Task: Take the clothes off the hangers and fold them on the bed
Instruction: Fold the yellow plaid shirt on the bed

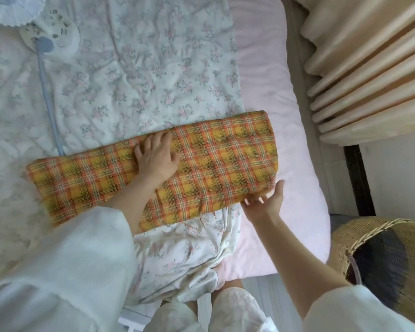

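A: Fingers?
B: I see the left hand (156,157) spread flat, pressing the plaid garment (216,161); the right hand (267,200) slips straight fingers under its right end.
A: Garment's position?
B: Folded into a long strip across the floral quilt (134,68) on the bed (292,144); wicker basket (379,255) beside.

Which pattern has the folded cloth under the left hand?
Yellow and orange plaid cloth, head view.

Left hand (156,157) flat on folded plaid garment (216,154), bed (285,130).
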Demonstrator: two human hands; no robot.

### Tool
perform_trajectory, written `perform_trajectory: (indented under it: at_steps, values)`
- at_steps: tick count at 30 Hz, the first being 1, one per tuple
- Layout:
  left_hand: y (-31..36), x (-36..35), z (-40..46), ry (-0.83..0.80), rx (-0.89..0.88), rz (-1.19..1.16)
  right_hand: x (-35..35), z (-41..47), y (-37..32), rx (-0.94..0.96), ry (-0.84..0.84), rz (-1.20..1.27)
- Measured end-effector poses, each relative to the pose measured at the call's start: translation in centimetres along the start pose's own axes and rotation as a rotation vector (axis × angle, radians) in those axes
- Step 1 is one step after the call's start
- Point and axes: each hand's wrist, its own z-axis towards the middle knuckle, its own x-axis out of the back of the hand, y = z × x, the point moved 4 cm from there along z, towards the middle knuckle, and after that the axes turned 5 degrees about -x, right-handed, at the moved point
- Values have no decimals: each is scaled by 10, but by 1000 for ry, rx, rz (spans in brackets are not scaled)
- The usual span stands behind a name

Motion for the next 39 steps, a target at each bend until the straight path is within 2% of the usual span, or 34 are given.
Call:
perform_trajectory:
  at_steps: [3, 7, 11, 15, 18, 23, 30, 35, 39]
  values:
    - [-19, 11, 16, -110, 53, 6, 11, -5, 41, -22, 34, -26]
    - [-21, 26, 27, -204, 27, 13, 9, -7, 83, -143, -8, -300]
    - [-15, 34, 28, -260, -13, -156, 0, -9, 109, -265, -49, -522]
    - [-17, 32, 30, -338, 35, -258, -7, -5, 122, -274, -34, -568]
    - [-20, 28, 33, -435, 75, -441, -12, -6, 124, -225, -45, -501]
    - [-16, 51, 26, -420, 105, -792, -27, -24, 121, -135, -194, -364]
    - [-12, 137, 13, -306, 139, -1133, -100, -75, 61, 84, -269, -514]
    - [-7, 231, 9, -128, 29, -1359, -196, -141, 7, 361, -420, -645]
    - [-8, 291, -4, 19, -124, -1521, -255, -203, -16, 554, -559, -746]
